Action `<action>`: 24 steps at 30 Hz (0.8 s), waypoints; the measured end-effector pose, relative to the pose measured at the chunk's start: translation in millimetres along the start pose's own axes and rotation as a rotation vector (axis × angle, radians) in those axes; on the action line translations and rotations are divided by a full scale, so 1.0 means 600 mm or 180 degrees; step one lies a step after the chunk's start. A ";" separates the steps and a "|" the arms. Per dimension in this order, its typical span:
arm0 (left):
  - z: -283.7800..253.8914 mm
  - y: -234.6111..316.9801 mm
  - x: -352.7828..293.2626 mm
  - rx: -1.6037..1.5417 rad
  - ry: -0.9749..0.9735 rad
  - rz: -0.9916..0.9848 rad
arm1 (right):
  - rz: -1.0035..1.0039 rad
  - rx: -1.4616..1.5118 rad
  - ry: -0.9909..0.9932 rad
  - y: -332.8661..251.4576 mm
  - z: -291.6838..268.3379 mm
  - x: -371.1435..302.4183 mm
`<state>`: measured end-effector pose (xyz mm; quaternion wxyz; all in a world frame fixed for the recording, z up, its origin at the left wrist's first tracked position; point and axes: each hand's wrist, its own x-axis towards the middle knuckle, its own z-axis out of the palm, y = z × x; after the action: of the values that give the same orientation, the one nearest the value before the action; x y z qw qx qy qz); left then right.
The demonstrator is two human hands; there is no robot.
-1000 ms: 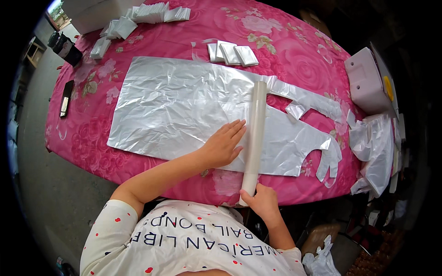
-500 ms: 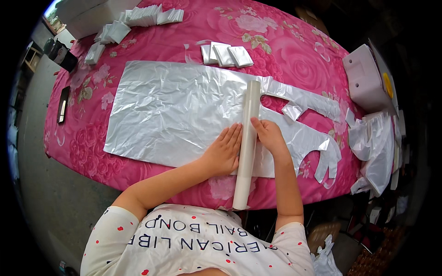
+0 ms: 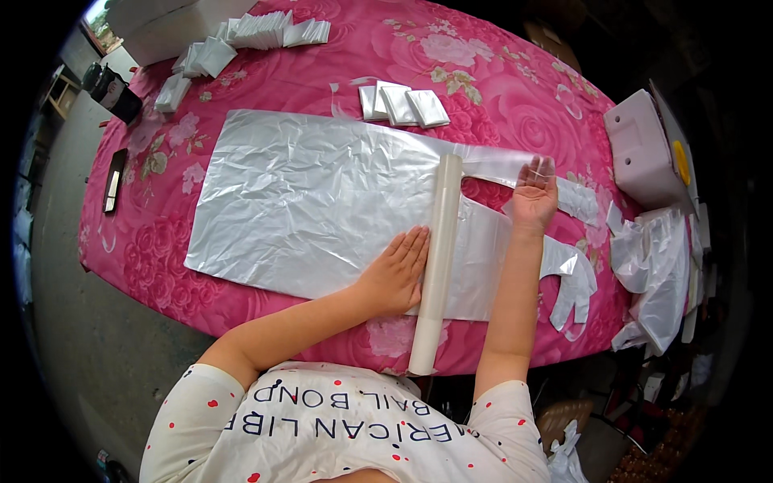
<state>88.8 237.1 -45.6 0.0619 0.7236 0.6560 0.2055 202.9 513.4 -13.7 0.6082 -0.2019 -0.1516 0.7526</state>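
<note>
A silvery-white plastic apron (image 3: 298,201) lies spread over the table, creased, its cut-out straps at the right. Across it, from far to near, lies a pale tube (image 3: 437,266) whose near end juts past the table edge. My left hand (image 3: 398,270) rests flat on the plastic, fingers stretched out and touching the tube's left side. Right of the tube, my right hand (image 3: 535,195) is turned palm up over the apron's straps, fingers pointing away from me. Thin clear plastic seems to lie against its fingers; whether they grip it is hard to see.
Several folded plastic packets (image 3: 403,105) lie beyond the apron, with more packets (image 3: 258,32) at the far left. A dark bottle (image 3: 111,92) and a phone-like black object (image 3: 114,181) are at the left. A pinkish box (image 3: 644,149) and crumpled plastic (image 3: 652,266) sit at the right.
My right hand has left the tube, moved right and away from me, and turned palm up over the straps. My left hand stays beside the tube.
</note>
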 end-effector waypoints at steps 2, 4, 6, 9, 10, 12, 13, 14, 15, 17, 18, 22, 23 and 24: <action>0.003 0.002 0.003 -0.0026 0.0041 0.0022 | -0.0034 0.0110 -0.0773 -0.072 -0.036 0.031; 0.004 0.000 0.001 0.0005 0.0034 -0.0010 | -0.0515 -0.0067 -0.0345 -0.108 0.002 0.025; 0.004 -0.001 -0.001 0.0023 0.0033 -0.0020 | -0.0658 -0.0004 -0.0567 -0.146 0.027 0.025; 0.001 0.001 0.000 0.0007 0.0029 -0.0006 | -0.0702 -0.0200 -0.0695 -0.216 0.011 0.065; 0.002 0.002 0.001 -0.0010 0.0029 -0.0009 | -0.0686 -0.0316 -0.0709 -0.241 -0.001 0.085; 0.003 0.001 0.001 -0.0028 0.0031 -0.0020 | -0.0266 -0.0030 -0.0686 -0.263 -0.023 0.102; 0.003 0.001 0.001 -0.0029 0.0033 -0.0017 | -0.0382 -0.0080 -0.0527 -0.261 -0.029 0.109; 0.004 0.001 0.001 -0.0031 0.0036 -0.0012 | -0.0501 -0.0130 -0.0367 -0.260 -0.035 0.114; 0.003 0.001 0.001 -0.0033 0.0044 -0.0001 | -0.0424 -0.0032 -0.0421 -0.264 -0.049 0.120; 0.002 0.003 0.003 -0.0058 0.0054 0.0056 | -0.0306 0.0151 -0.0515 -0.288 -0.075 0.123; 0.003 0.004 0.003 -0.0073 0.0057 0.0053 | -0.0507 -0.0017 -0.0233 -0.285 -0.070 0.118; 0.006 0.000 -0.001 -0.0020 0.0082 -0.0010 | -0.1095 -0.0830 -0.0169 -0.198 0.058 0.028; 0.008 -0.002 -0.004 0.0014 0.0081 -0.0024 | -0.1202 -0.1066 -0.0411 -0.154 0.102 -0.010; 0.007 0.000 -0.003 0.0020 0.0074 -0.0006 | -0.1281 -0.1368 -0.0625 -0.116 0.141 -0.048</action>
<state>90.0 235.9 -49.7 0.0522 0.7207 0.6580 0.2118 226.1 501.6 96.1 0.6707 -0.2182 -0.4023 0.5837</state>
